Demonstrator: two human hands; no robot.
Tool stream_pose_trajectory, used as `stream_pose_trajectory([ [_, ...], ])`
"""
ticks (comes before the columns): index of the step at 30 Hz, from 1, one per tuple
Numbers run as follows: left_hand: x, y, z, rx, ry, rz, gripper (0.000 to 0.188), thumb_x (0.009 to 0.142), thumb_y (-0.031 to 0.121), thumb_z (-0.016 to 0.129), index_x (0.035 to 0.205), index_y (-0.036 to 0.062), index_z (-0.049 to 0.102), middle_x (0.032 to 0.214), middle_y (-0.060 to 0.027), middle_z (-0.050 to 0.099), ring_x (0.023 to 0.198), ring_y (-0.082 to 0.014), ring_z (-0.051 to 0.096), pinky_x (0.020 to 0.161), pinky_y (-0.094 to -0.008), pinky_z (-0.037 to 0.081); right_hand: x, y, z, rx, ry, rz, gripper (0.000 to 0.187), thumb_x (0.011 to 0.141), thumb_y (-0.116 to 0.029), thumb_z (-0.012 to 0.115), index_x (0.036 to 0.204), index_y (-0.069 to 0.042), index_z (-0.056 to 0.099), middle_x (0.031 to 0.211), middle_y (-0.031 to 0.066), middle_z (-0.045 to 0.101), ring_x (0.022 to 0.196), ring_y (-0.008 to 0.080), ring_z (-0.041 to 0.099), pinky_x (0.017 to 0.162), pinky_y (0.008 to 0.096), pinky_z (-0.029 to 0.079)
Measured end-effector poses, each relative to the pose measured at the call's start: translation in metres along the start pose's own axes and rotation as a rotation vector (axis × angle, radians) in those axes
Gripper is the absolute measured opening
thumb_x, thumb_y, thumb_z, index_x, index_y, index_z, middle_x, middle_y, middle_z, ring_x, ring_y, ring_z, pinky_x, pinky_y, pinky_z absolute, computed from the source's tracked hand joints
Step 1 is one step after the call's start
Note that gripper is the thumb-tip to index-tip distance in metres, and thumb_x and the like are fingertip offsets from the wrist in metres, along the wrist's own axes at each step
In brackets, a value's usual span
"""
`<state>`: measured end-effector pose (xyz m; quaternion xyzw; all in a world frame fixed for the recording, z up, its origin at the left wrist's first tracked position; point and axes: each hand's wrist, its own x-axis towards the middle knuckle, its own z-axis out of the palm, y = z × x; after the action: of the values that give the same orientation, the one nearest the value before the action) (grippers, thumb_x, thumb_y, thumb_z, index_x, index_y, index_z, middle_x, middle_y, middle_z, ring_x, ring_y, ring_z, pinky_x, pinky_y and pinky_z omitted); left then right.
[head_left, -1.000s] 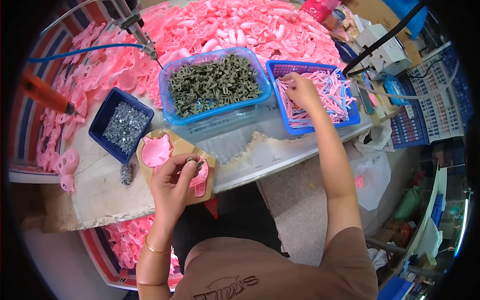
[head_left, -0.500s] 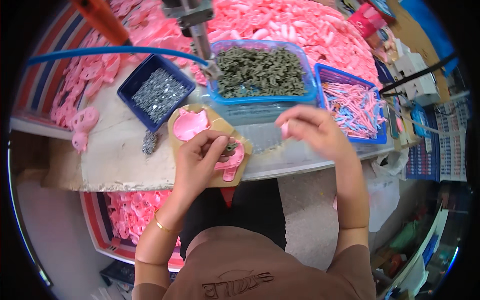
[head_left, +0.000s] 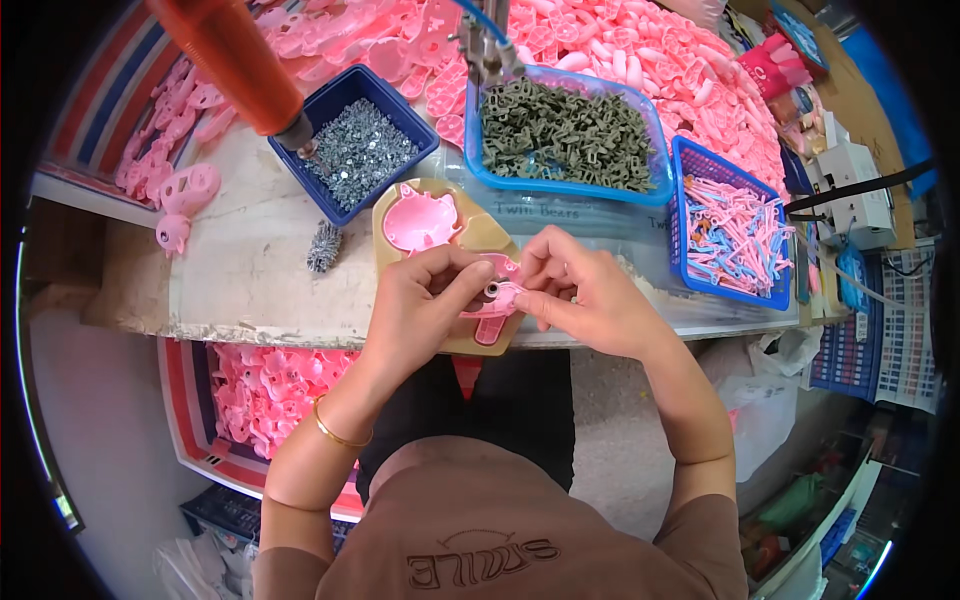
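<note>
A tan fixture block [head_left: 392,250] lies at the table's front edge, with a pink shell [head_left: 420,220] in its upper recess. A second pink shell [head_left: 490,330] with a narrow tail sits in its lower recess, partly covered by my fingers. My left hand [head_left: 425,305] pinches a small dark grey-green piece [head_left: 491,289] with a hole at its end, just above the lower shell. Meeting it from the right, my right hand [head_left: 590,300] has its thumb and fingers closed on a small pink plastic piece [head_left: 508,297]. Whether the two pieces are joined is hidden.
A red-orange power driver [head_left: 235,70] hangs over a blue bin of screws [head_left: 345,205]. Grey-green clips fill a clear blue tub [head_left: 570,188]. A blue basket [head_left: 735,285] holds pink and blue sticks. Behind lies a heap of pink parts [head_left: 640,50]. A small screw pile [head_left: 324,247] lies left.
My right hand has come left with the small pink piece to meet my left hand over the fixture. The view has shifted, and the driver appears lower, over the screw bin.
</note>
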<state>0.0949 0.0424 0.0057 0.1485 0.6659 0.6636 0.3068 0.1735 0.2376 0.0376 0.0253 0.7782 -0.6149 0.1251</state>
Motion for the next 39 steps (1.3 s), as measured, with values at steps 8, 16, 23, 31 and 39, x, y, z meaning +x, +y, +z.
stream_pose_trajectory([
  [8, 0.001, -0.001, -0.006, -0.056, -0.044, -0.056, 0.021, 0.099, 0.015, 0.061, 0.106, -0.0029, 0.069, 0.088, -0.0042, 0.07, 0.079, -0.0069, 0.064, 0.07, -0.022, 0.056, 0.001, 0.005, 0.007, -0.185, 0.078, -0.119, 0.021, 0.09, -0.006, 0.067, 0.108, -0.002, 0.056, 0.079, 0.0062, 0.068, 0.068, 0.0102, 0.063, 0.061, 0.0262, 0.05],
  [16, -0.001, 0.01, -0.016, -0.001, -0.12, -0.034, 0.026, 0.1, 0.015, 0.058, 0.116, -0.0022, 0.069, 0.097, -0.0044, 0.07, 0.08, -0.0076, 0.064, 0.069, -0.0237, 0.057, 0.008, 0.009, 0.017, -0.484, 0.159, -0.351, 0.019, 0.086, -0.011, 0.071, 0.105, -0.005, 0.069, 0.078, 0.008, 0.069, 0.064, 0.0176, 0.066, 0.06, 0.0289, 0.052],
  [23, -0.004, 0.008, -0.05, 0.297, 0.267, 0.263, 0.024, 0.101, 0.014, 0.056, 0.114, -0.0014, 0.068, 0.097, -0.0095, 0.072, 0.081, -0.0142, 0.068, 0.071, -0.0268, 0.053, 0.031, 0.013, 0.037, -0.867, 0.334, -0.55, 0.016, 0.077, -0.016, 0.075, 0.092, -0.01, 0.072, 0.085, 0.002, 0.064, 0.076, 0.0219, 0.063, 0.063, 0.0327, 0.051],
  [31, -0.015, -0.007, -0.067, 0.839, 0.312, 0.618, 0.013, 0.091, 0.003, 0.063, 0.103, 0.0012, 0.07, 0.097, -0.0123, 0.07, 0.094, -0.03, 0.065, 0.082, -0.0359, 0.051, 0.054, 0.019, 0.056, -0.927, 0.208, -0.492, 0.016, 0.072, -0.018, 0.075, 0.085, -0.01, 0.071, 0.084, 0.0033, 0.06, 0.087, 0.0238, 0.058, 0.08, 0.0385, 0.047],
  [39, -0.018, -0.011, -0.065, 1.089, 0.052, 0.809, 0.022, 0.081, 0.011, 0.072, 0.102, 0.0059, 0.067, 0.111, -0.0073, 0.066, 0.107, -0.0286, 0.061, 0.09, -0.0392, 0.052, 0.068, 0.017, 0.054, -0.971, 0.084, -0.476, 0.009, 0.07, -0.01, 0.07, 0.075, -0.003, 0.068, 0.087, 0.008, 0.062, 0.091, 0.0277, 0.059, 0.081, 0.0401, 0.049],
])
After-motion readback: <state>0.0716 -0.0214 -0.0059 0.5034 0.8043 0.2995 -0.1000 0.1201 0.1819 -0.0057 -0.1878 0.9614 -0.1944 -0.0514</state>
